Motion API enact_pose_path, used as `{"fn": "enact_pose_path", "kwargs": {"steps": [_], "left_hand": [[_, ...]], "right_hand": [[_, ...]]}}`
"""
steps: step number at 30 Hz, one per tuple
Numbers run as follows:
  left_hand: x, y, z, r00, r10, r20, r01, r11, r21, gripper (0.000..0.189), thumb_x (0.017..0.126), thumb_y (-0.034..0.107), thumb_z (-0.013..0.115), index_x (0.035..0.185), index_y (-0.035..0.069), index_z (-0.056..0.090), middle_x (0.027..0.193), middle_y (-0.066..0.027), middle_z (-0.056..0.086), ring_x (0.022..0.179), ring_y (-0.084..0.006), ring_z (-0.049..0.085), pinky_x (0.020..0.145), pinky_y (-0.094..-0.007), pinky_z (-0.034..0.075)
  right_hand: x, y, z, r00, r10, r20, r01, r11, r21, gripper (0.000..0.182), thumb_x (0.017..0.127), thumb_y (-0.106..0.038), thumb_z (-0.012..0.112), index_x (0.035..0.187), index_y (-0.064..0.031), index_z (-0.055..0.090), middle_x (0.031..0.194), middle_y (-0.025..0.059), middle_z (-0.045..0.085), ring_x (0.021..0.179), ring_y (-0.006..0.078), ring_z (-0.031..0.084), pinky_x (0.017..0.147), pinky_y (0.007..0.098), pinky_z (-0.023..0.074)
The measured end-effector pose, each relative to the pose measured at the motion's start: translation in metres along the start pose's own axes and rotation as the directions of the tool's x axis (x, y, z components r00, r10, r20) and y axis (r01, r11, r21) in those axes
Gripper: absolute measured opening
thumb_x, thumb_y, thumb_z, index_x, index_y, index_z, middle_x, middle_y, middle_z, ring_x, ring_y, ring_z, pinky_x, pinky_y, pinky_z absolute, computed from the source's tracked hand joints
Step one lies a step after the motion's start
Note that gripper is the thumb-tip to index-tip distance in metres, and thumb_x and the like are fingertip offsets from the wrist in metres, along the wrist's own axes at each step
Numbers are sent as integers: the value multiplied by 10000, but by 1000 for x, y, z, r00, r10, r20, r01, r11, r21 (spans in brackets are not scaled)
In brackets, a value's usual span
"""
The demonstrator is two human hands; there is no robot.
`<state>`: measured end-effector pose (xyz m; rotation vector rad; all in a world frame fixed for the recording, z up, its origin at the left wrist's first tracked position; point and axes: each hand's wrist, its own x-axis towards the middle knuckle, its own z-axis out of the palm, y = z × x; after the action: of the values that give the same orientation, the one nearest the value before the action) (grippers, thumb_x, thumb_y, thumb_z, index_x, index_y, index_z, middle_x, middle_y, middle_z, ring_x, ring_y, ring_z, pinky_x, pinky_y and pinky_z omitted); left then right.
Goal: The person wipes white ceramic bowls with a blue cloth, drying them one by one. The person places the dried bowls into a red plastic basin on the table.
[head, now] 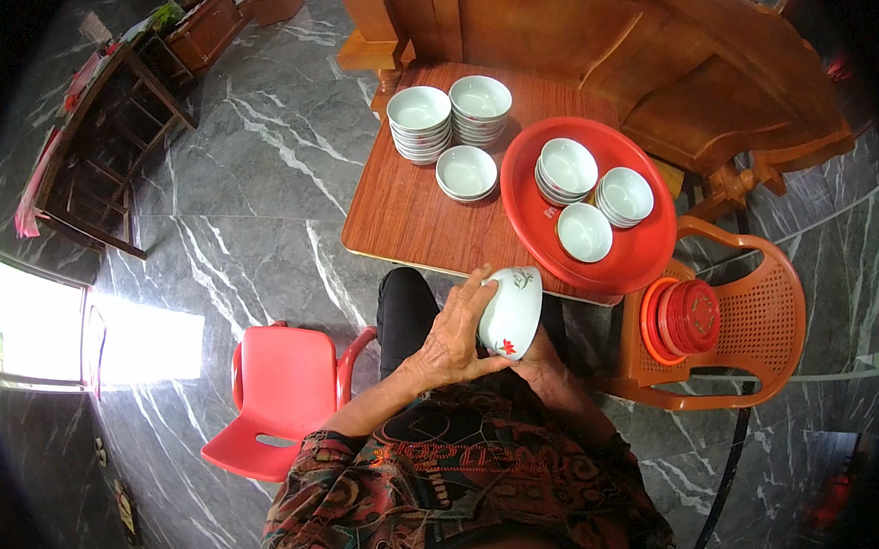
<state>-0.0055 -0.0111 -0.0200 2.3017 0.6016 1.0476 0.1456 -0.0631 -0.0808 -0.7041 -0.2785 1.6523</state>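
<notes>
My left hand (457,328) grips a white bowl (510,312) with a red flower and grey leaves on its outside. The bowl is tilted on its side above my lap, just off the table's front edge. My right hand (542,369) is at the bowl's lower right, its fingers hidden behind the bowl. On the wooden table (397,224) stand two tall stacks of white bowls (420,109) (480,98) and a low stack (467,173). A round red plastic tray (520,226) holds two more bowl stacks (568,166) (625,195) and a bowl (585,232) nearer me.
A carved wooden bench (527,33) backs the table. At right, a brown plastic armchair (769,321) bears stacked red dishes (691,317). A red chair (289,378) stands at left on the grey marbled floor (265,191). Dark wooden furniture (118,146) lies farther left.
</notes>
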Motion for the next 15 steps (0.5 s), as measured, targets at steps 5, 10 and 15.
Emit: {"fn": "enact_pose_path", "kwargs": {"steps": [5,10,15], "left_hand": [[5,10,-22,973,-180,146,214,939,-269,1067,586,339,864,1372,8,224,1330,-265,374,1210,-404,429,1014,-444,362],[7,6,-39,862,-307,403,481,743,-465,1123,609,607,774,1380,-8,236,1272,-187,416,1238,-296,406,1049,-397,294],[0,5,-33,875,-276,397,452,759,-469,1071,642,594,745,1391,25,233,1241,-200,452,1185,-324,471,987,-414,373]], "right_hand": [[-8,-25,24,967,-254,34,241,856,-457,300,847,-106,611,1124,-5,559,965,43,628,862,108,580,768,269,481],[-13,-43,25,837,-483,257,391,200,-898,277,757,-44,674,1003,-25,549,752,76,621,710,149,610,639,296,494],[-13,-61,34,718,-485,499,490,-156,-857,333,704,-75,739,951,-31,521,770,111,571,661,276,611,573,358,488]]}}
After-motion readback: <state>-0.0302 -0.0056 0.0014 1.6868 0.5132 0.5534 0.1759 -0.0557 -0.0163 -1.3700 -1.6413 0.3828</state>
